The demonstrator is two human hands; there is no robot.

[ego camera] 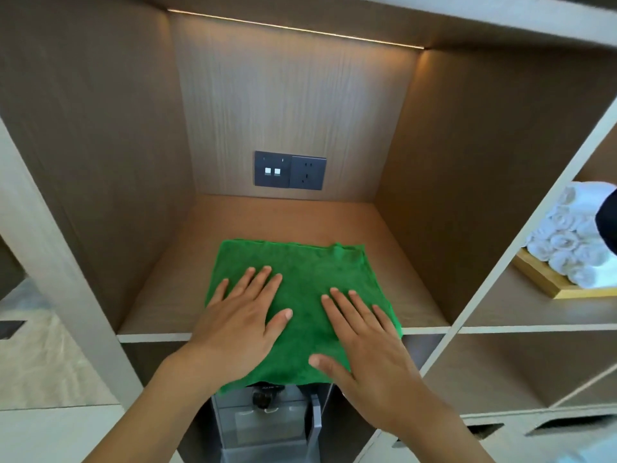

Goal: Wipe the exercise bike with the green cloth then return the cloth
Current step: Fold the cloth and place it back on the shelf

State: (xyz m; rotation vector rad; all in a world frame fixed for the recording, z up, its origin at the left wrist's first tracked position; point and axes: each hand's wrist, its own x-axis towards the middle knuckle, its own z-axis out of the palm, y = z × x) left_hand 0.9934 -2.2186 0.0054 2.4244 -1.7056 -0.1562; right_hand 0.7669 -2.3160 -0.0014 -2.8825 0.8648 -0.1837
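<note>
The green cloth [310, 275] lies spread flat on the wooden shelf [410, 289] of an open cubby, its near edge hanging over the shelf's front lip. My left hand [240, 325] rests flat on the cloth's left half, fingers straight and spread. Flat on the right half lies my right hand [364, 342], fingers straight too. No exercise bike is in view.
A dark socket and switch plate [289, 170] sits on the cubby's back wall. Rolled white towels [574, 238] fill a wooden tray [547, 279] in the cubby to the right. A grey machine [267, 419] stands in the compartment below the cloth.
</note>
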